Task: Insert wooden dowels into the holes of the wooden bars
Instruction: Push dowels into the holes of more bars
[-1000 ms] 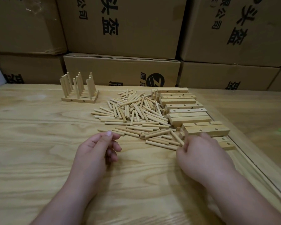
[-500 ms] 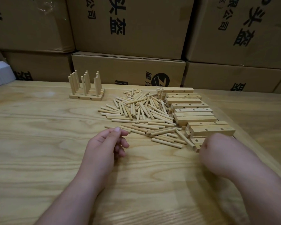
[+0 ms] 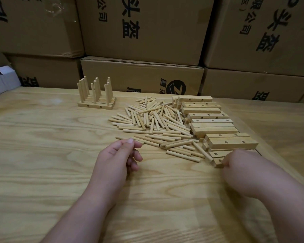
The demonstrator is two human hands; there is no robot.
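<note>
Fingers (image 3: 224,163) of the right hand (image 3: 242,172) curl round the near end of a wooden bar (image 3: 218,161) at the front of the stack, so this hand holds a bar. How the fingers sit under it is hidden. The left hand (image 3: 116,160) rests on the worktop (image 3: 42,155) with its fingers loosely bent. Its thumb and first finger are close together near one loose dowel (image 3: 121,138), but I cannot tell if they pinch it or just sit beside it.

Just past the hands lies a big pile of dowels (image 3: 154,120), all loose and flat on the worktop. Right of the pile sits a row of empty wooden bars (image 3: 212,120), stacked side by side, with their round holes showing.

Far back on the left stand the finished bars (image 3: 96,104), pushed together, with dowels standing up straight in them. They look like only a few bars.

So the job seems to be near its start. A few bars are done, and many bars and many dowels are left. The next bar is likely the one in the right hand. Brown cardboard boxes (image 3: 147,32) are stacked behind the worktop.
</note>
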